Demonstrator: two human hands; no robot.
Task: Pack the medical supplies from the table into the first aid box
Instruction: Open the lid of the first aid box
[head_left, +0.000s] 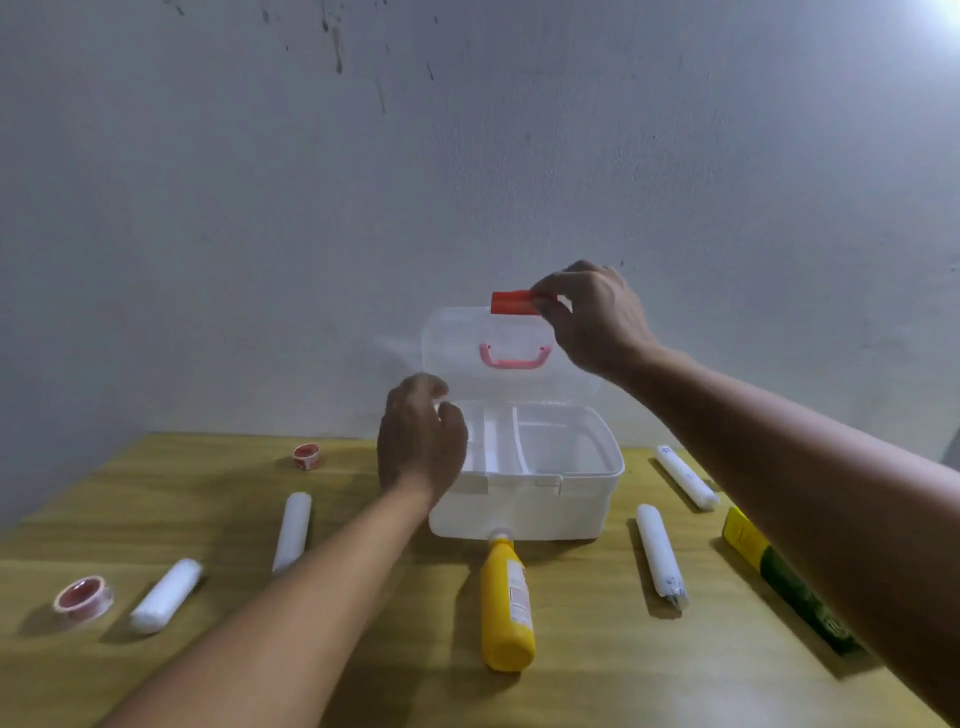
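A single wide-angle view looks from head height, facing forward and slightly down across the table (597, 675) toward a pale wall (467, 156) that fills the upper half. Both forearms enter from the bottom corners, close to the lens. The open first aid box (524, 509) sits mid-frame, near. Straight edges bow outward toward the frame's sides.

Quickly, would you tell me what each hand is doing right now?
Left hand: open, holding nothing, at the first aid box rim.
Right hand: pinching the lid's red latch.

r hand (592, 317) on red latch (511, 303), box lid (457, 338) up
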